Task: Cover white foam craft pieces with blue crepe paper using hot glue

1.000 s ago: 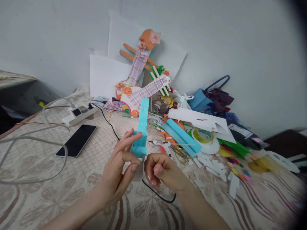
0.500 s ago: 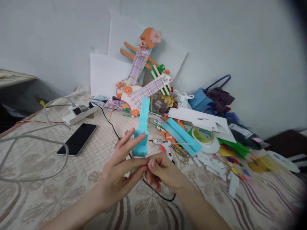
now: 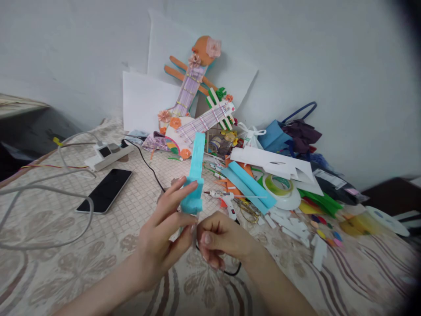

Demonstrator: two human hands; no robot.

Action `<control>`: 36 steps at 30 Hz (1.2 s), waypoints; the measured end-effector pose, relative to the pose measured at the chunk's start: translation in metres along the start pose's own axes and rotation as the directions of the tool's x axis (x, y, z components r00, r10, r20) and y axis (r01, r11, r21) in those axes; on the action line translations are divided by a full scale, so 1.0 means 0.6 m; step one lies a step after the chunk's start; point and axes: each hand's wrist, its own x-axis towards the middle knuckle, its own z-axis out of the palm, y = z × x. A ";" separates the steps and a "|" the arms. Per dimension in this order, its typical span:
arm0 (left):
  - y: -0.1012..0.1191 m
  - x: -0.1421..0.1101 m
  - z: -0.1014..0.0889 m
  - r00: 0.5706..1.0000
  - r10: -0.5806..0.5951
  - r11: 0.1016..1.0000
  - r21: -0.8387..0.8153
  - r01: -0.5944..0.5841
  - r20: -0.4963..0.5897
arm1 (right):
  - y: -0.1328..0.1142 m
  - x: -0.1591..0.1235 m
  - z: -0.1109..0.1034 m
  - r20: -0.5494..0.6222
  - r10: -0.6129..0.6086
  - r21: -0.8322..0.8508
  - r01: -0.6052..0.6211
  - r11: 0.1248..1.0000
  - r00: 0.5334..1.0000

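Observation:
My left hand (image 3: 167,230) is closed with thumb and index finger together at the lower end of a turquoise strip-like craft piece (image 3: 196,156). Two of its other fingers lie across the wider, folded part of that piece. A thin pale edge shows just below the fingertips, too blurred to name. Beside it, my right hand (image 3: 220,241) has its fingers curled in and its thumb bent against them; whatever it may hold is hidden. A white glue gun (image 3: 226,201) lies just beyond my right hand, its black cord running under the hands.
A black phone (image 3: 104,191) and a power strip (image 3: 110,158) with cables lie at left. Two decorated cardboard guitars (image 3: 189,94) lean at the back. To the right are a tape roll (image 3: 279,184), turquoise paper (image 3: 251,188), white card (image 3: 272,162) and paper scraps (image 3: 292,228).
My hands have drawn apart: the left fingertips have shifted slightly left, away from the right thumb. The turquoise piece stays nearly in place.

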 end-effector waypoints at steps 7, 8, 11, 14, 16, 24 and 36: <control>0.005 0.001 -0.009 0.999 -0.008 0.999 -0.032 0.009 0.036 | 0.007 0.005 -0.006 0.000 -0.014 0.073 0.014 0.997 1.000; 0.005 0.001 -0.009 1.000 -0.005 0.999 -0.035 0.006 0.027 | 0.007 0.005 -0.006 -0.004 -0.010 0.076 0.011 0.997 1.000; 0.005 0.002 -0.008 1.000 0.004 0.999 -0.034 -0.004 0.011 | 0.006 0.006 -0.003 -0.018 0.002 0.082 0.000 0.997 1.000; 0.003 0.003 -0.004 1.000 0.020 1.000 -0.020 -0.020 0.005 | 0.005 0.005 -0.001 -0.042 0.018 0.077 -0.015 0.997 0.999; 0.002 0.002 -0.002 0.999 0.040 0.999 -0.003 -0.040 0.001 | 0.004 0.004 -0.002 -0.054 0.030 0.071 -0.026 0.997 0.998; 0.003 -0.002 0.000 0.994 0.092 0.995 0.023 -0.093 0.054 | -0.001 0.000 -0.011 -0.017 0.096 0.084 -0.094 0.992 0.995; -0.004 -0.003 0.002 0.998 0.029 1.000 0.004 -0.029 0.058 | 0.001 -0.003 -0.017 0.127 0.007 0.112 -0.021 0.993 0.992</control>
